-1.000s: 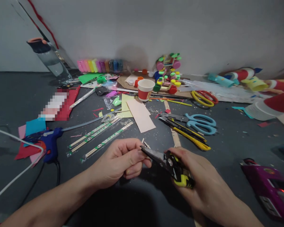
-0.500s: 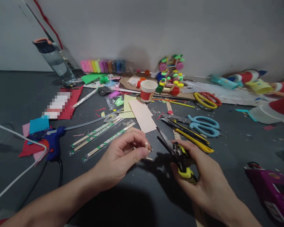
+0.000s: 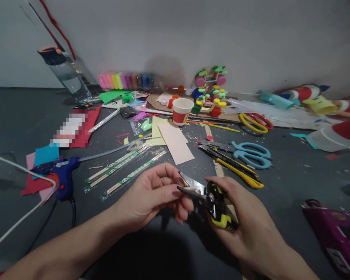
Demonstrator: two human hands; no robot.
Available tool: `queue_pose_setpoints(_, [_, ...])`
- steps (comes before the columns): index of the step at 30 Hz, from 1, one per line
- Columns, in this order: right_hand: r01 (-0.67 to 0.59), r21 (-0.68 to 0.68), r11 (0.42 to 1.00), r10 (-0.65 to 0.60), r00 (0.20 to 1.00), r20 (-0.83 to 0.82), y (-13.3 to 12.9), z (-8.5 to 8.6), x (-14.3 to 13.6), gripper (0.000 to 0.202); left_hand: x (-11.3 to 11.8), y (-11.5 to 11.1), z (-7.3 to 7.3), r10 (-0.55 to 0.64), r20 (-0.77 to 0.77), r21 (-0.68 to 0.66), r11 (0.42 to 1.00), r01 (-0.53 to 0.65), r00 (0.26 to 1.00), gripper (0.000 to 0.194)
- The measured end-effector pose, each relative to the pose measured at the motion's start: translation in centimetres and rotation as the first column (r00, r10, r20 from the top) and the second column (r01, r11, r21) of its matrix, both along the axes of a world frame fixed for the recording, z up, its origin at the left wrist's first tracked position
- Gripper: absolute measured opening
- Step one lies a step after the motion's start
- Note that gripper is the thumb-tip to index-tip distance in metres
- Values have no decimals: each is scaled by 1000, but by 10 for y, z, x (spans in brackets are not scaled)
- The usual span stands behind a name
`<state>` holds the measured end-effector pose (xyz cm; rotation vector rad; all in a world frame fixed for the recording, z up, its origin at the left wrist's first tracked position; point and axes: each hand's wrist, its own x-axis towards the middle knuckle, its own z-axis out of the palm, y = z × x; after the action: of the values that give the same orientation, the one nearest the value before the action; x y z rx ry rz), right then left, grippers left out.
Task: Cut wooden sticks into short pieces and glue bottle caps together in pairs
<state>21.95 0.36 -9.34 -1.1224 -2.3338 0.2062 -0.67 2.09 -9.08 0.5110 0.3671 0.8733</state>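
Between thumb and fingers, my left hand [image 3: 160, 194] pinches a short wooden stick [image 3: 192, 188], its free end poking out to the right. My right hand [image 3: 245, 221] is wrapped round the yellow-and-black handles of a pair of cutting shears [image 3: 211, 198]. The shears' blades are apart and the stick lies between them, close to my left fingertips. Below the hands the dark tabletop is in shadow. Several wrapped chopsticks [image 3: 134, 175] lie left of my left hand. A pale paper strip [image 3: 176, 144] lies just beyond the hands.
Blue scissors [image 3: 251, 154] and a yellow utility knife [image 3: 239, 173] lie right of the paper. A red-and-white paper cup [image 3: 182, 111] stands behind it. At left are a blue glue gun [image 3: 65, 179] and a tilted water bottle [image 3: 65, 74]; at right, a purple device [image 3: 332, 237].
The shears have moved left and turned, so their blades now straddle the stick. My left hand has tilted the stick from upright to pointing right.
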Motion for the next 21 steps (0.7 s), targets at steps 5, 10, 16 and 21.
queue_pose_setpoints(5, [18,-13,1000,-18,1000,-14,-2,-1,3,44,0,-1,0,-1,-83,20,1000,3,997,16])
queue_pose_setpoints(10, [24,-80,997,-26,999,-32,-6,-1,4,41,1,0,-2,18,-96,-9,1000,-19,995,13])
queue_pose_setpoints(16, [1,-74,997,-2,1000,-17,-5,2,3,40,1,-1,-3,8,-142,36,999,-3,990,15])
queue_pose_setpoints(21, [-16,-88,996,14,1000,-21,-4,4,1,36,0,-4,-4,48,-187,58,998,-38,981,19])
